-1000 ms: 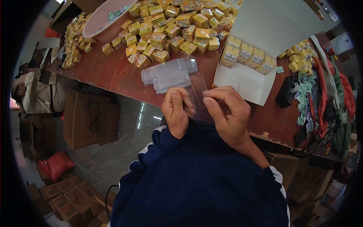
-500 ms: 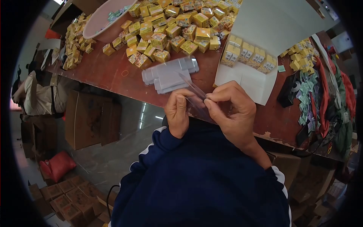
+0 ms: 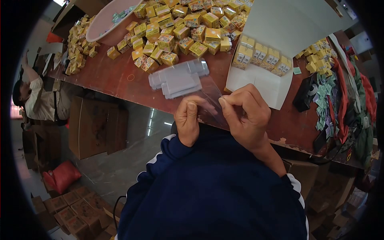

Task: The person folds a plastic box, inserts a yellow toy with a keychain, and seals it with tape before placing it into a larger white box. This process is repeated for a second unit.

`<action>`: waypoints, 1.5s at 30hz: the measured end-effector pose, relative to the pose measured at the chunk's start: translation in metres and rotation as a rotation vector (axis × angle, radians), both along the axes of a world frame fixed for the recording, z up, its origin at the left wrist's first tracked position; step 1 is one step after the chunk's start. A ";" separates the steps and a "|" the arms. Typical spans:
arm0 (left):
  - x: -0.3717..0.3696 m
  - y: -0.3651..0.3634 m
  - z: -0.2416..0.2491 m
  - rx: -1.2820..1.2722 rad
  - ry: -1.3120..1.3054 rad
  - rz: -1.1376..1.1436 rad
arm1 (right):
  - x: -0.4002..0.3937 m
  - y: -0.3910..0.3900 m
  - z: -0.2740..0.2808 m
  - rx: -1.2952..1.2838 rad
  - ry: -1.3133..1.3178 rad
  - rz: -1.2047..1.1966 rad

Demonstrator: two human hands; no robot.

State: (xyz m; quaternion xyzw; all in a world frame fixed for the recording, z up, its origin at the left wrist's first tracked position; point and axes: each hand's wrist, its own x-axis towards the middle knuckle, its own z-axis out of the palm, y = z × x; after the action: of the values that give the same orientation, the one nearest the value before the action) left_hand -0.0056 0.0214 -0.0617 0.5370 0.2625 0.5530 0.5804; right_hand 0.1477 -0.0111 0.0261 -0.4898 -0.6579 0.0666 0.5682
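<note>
Hands (image 3: 224,118) on empty clear sleeve (image 3: 210,100)

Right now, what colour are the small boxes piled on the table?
Mostly yellow small boxes, clearest in the head view.

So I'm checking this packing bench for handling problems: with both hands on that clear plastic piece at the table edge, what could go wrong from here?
The thin clear plastic sheet is pinched only by the fingertips of the left hand and right hand, so it might crease or slip.

It is held past the edge of the red-brown table, above the floor, so a drop would probably fall out of reach.

The stack of flat clear plastic blanks lies close behind; a stray knuckle could scatter it.
</note>
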 end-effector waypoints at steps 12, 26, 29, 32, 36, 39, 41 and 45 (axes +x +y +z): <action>0.007 -0.007 0.027 -0.287 -0.092 0.109 | 0.005 0.004 -0.026 -0.233 0.264 0.003; -0.003 0.004 0.048 -0.099 0.126 0.176 | -0.003 0.012 -0.029 -0.349 0.823 0.215; -0.003 0.001 0.046 -0.147 0.084 0.152 | 0.002 0.008 -0.029 -0.434 0.657 0.166; 0.001 0.004 0.052 -0.310 -0.066 0.015 | 0.001 0.009 -0.037 -0.288 0.405 -0.012; -0.001 0.006 0.045 -0.328 0.142 -0.185 | -0.002 0.009 -0.045 -0.194 0.183 -0.101; -0.003 0.004 0.044 -0.451 0.063 -0.193 | -0.003 0.007 -0.047 -0.189 0.097 -0.147; -0.001 0.003 0.044 -0.443 0.067 -0.172 | -0.004 0.007 -0.043 -0.169 0.093 -0.144; 0.001 0.004 0.046 -0.467 0.083 -0.168 | -0.001 0.007 -0.049 -0.155 0.113 -0.125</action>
State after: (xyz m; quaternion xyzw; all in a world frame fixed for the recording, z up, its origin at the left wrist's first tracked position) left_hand -0.0048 0.0253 -0.0158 0.4308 0.3612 0.4045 0.7213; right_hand 0.1463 -0.0037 -0.0225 -0.5677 -0.5859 0.1092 0.5679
